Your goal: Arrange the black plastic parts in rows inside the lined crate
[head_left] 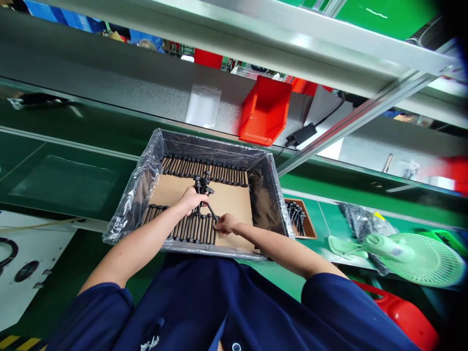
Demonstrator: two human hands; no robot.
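You stand at a green table [66,185]. On it sits a big box [146,170] lined with a plastic bag, with brown cardboard [230,200] inside. Black bolts lie in a far row [204,168] and a near row [190,229]. Your left hand [190,200] is closed around a bunch of bolts [203,184] above the cardboard. Your right hand [226,224] pinches one bolt [212,211] at the near row's end.

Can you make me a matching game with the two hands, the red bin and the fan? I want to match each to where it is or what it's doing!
1 left hand
2 right hand
3 red bin
4 fan

A pale green, far right
B holding a bunch of black bolts
C behind the lined box
D at the near row of bolts

Pairs: 1-B, 2-D, 3-C, 4-A
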